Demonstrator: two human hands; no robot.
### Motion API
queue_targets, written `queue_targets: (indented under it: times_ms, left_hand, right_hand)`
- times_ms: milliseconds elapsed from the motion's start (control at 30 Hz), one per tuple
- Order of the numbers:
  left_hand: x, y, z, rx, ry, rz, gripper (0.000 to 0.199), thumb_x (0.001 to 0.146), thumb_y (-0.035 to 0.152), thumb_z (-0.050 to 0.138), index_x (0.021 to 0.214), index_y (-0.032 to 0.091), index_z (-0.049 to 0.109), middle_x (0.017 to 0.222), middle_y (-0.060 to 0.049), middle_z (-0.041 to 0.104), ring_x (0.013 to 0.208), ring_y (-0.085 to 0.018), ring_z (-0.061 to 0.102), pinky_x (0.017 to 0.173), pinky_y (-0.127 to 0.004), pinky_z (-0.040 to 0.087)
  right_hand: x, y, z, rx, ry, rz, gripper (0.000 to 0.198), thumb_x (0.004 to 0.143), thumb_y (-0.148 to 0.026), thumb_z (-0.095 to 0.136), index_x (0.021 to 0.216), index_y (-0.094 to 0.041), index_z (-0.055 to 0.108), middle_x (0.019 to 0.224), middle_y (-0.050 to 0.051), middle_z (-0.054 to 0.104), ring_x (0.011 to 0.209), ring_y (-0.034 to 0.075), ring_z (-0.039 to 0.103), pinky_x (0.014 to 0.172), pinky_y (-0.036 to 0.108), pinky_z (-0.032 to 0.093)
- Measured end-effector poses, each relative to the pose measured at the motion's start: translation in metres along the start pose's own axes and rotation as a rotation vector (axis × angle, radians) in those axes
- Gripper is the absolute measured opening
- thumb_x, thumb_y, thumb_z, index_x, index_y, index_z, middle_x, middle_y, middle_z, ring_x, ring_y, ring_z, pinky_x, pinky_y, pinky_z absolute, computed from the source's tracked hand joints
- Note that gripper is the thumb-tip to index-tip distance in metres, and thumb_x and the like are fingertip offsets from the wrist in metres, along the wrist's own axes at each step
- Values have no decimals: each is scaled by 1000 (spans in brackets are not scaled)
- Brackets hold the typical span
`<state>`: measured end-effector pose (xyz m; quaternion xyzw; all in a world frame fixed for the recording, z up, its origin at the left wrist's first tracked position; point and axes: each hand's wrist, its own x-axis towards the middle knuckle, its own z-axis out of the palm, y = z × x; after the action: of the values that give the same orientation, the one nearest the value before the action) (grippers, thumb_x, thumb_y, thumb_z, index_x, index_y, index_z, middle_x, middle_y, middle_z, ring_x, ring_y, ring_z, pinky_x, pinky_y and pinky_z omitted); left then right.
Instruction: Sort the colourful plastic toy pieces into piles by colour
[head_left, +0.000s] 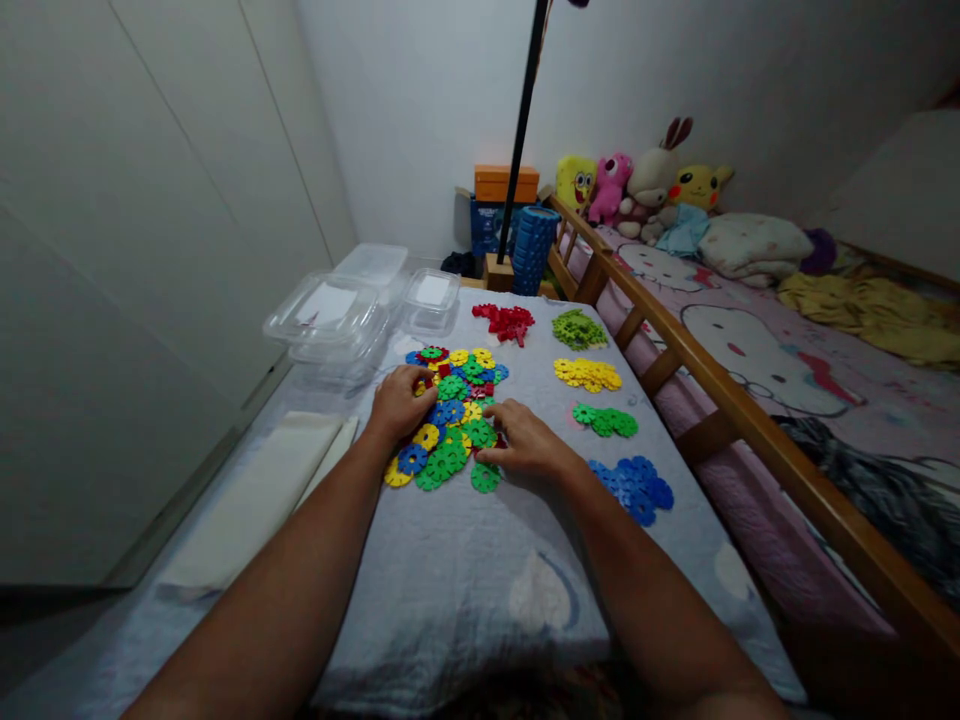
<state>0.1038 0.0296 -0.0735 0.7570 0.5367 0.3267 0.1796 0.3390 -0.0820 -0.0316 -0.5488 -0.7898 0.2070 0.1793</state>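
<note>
A mixed pile of flower-shaped plastic discs (pixel 450 455) in green, yellow and blue, with some red pieces, lies on the cloth in front of me. My left hand (pixel 401 405) rests at the pile's left edge, thumb and fingers apart around a few discs. At the right edge is my right hand (pixel 525 440), its thumb and fingers spread near green discs, with nothing visibly gripped. Sorted to the right are light green pieces (pixel 577 329), yellow discs (pixel 588 375), green discs (pixel 606 420) and blue discs (pixel 637 488). Red pieces (pixel 504 323) lie behind the mixed pile.
Clear plastic containers (pixel 330 310) stand at the back left, beside a smaller lidded box (pixel 433 300). Folded cream cloth (pixel 255 500) lies on the left. A wooden bed rail (pixel 697 380) borders the right side. Behind stand a black pole (pixel 521 130) and a blue roller (pixel 535 250).
</note>
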Motion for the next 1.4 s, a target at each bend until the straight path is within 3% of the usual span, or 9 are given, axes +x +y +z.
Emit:
queue_targets:
  times_ms: [133, 400, 900, 1100, 1400]
  left_hand:
    - [0, -1, 1, 7, 8, 4, 33, 81, 39, 57, 105, 21, 71, 111, -9, 70, 108, -27, 64, 100, -41, 49]
    - [0, -1, 1, 3, 13, 10, 31, 81, 38, 57, 104, 22, 70, 110, -8, 70, 108, -27, 64, 101, -41, 49]
    - [0, -1, 1, 3, 9, 4, 30, 81, 38, 58, 103, 23, 70, 111, -8, 70, 110, -27, 63, 100, -41, 49]
    - [0, -1, 0, -1, 7, -3, 29, 81, 38, 58, 103, 23, 70, 110, -7, 70, 109, -27, 63, 100, -41, 49]
    - [0, -3, 2, -9, 11, 8, 29, 81, 39, 58, 102, 23, 70, 110, -7, 70, 108, -27, 63, 100, -41, 49]
  right_hand:
    - [-1, 2, 7, -32, 36, 4, 55, 76, -37, 85, 122, -18, 62, 112, 8, 61, 104, 24, 56, 92, 36, 45]
    - [4, 2, 18, -32, 120, 33, 31, 82, -30, 79, 107, -19, 63, 97, 3, 58, 92, 20, 54, 84, 33, 44]
    - [7, -4, 28, 10, 232, 3, 28, 84, -23, 72, 111, -20, 63, 109, 8, 58, 108, 25, 54, 97, 38, 45]
    - [11, -2, 31, 47, 257, 21, 11, 88, -17, 66, 98, -22, 63, 103, 6, 57, 103, 23, 54, 94, 37, 45]
    - [12, -3, 26, 104, 288, 23, 14, 82, -14, 67, 84, -22, 57, 95, 4, 58, 96, 22, 53, 90, 36, 43]
